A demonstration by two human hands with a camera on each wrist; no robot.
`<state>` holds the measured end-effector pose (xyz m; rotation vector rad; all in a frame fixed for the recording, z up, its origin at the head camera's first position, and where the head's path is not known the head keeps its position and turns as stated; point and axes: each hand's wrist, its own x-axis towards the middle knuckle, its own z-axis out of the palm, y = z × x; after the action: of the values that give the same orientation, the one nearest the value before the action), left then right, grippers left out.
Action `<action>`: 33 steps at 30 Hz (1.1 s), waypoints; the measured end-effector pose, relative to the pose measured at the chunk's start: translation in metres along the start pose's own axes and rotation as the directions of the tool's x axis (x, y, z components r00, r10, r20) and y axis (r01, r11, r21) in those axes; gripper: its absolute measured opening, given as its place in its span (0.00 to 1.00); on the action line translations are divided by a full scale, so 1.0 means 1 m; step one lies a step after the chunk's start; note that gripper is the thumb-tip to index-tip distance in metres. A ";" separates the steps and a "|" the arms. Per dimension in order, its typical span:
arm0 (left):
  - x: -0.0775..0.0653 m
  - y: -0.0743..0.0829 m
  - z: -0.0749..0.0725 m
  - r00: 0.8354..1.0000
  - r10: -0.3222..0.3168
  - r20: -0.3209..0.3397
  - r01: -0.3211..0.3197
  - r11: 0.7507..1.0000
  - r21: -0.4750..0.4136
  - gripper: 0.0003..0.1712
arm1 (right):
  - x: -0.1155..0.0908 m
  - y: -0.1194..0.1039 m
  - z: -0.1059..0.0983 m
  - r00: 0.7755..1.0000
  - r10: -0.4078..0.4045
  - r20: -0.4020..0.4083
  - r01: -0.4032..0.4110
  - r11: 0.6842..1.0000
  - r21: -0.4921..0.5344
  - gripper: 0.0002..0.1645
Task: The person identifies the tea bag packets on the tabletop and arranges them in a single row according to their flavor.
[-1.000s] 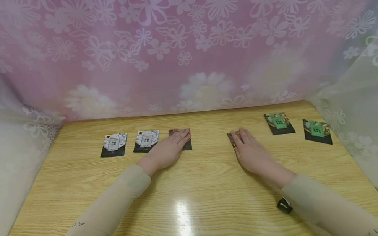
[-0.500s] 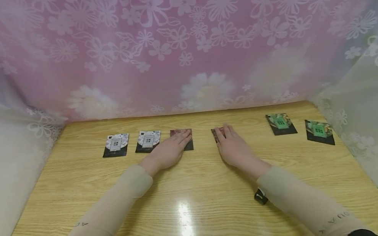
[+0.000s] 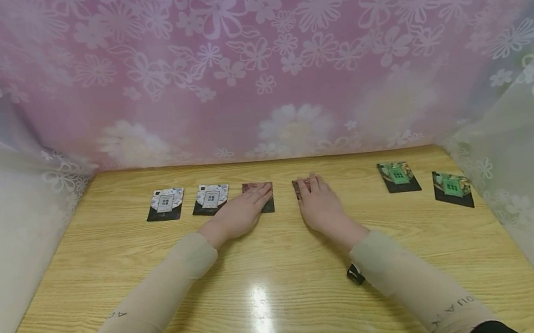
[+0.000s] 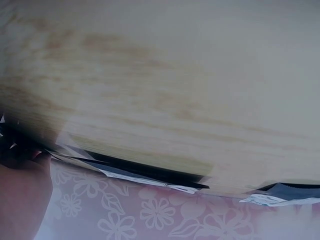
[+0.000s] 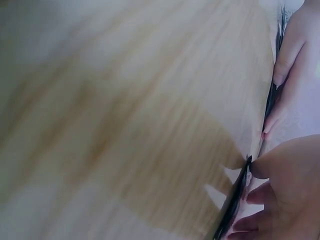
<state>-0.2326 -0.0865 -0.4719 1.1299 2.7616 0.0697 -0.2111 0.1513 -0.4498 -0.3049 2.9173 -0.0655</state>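
In the head view my left hand lies with straight fingers on a flat reddish-and-black packet, covering much of it. A second reddish packet lies a short gap to the right, mostly hidden beneath my right hand, whose fingers are extended over it. The right wrist view shows that packet's dark edge under the right fingertips. Two white-and-black floral packets lie left of the left hand, the nearer one close to its wrist.
Two green-and-black packets, one upper and one lower, lie at the table's right side. The wooden table ends at a pink floral curtain. A small black object shows beneath the right wrist.
My right hand has slid the reddish packet leftward across the table, closer to the one under the left hand. The left hand has stayed in place on its packet.
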 end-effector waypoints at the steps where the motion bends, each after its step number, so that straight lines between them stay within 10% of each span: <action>1: 0.000 0.000 0.000 1.000 0.002 -0.001 -0.002 1.000 -0.001 0.32 | -0.001 0.001 0.000 1.000 -0.005 -0.010 0.005 1.000 0.004 0.40; 21: 0.002 -0.004 0.001 0.999 0.032 -0.004 -0.032 0.999 -0.008 0.33 | -0.006 0.043 0.006 0.933 -0.347 -0.095 0.352 0.936 0.030 0.40; 33: -0.001 -0.005 -0.001 0.999 0.033 0.004 -0.033 0.999 0.015 0.34 | 0.001 0.036 0.014 0.950 -0.300 -0.087 0.309 0.942 0.132 0.40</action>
<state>-0.2351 -0.0907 -0.4711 1.1778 2.7447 0.0509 -0.2163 0.1860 -0.4660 -0.7403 2.8819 -0.3379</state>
